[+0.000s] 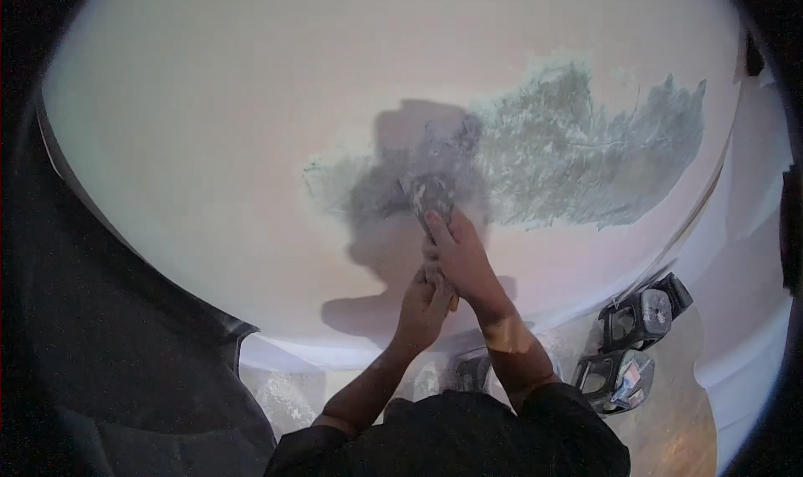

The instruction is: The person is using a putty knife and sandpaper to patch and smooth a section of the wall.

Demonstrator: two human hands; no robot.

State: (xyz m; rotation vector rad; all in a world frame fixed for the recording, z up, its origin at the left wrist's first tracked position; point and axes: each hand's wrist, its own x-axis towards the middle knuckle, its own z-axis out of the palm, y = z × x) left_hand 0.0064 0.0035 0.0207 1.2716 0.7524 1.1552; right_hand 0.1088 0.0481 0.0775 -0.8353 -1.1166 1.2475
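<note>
Right hand: I see the right hand (456, 247) clamped around the hand tool, thumb lying along it.
Left hand: closed as well, just below the other; I read the left hand (425, 308) as wrapped on the tool's lower end.
Hand tool: the smeared grey hand tool (432, 193) is over the middle of the panel, nearer its lower edge; I cannot tell whether its head touches the surface.
Pale panel: the pale panel (201, 151) fills most of my view.
Grey patch: the rough grey patch (585, 159) stretches from about the panel's middle toward its right edge.
Shadow: 1 dark shadow (381, 243) falls around the hands and across the patch's left part.
Stools: past the panel's lower right edge I count at least 2 dark stools (642, 316), the nearer one carrying small items (632, 381).
Dark sheet: the dark sheet (125, 335) lies beyond the panel's lower left edge.
</note>
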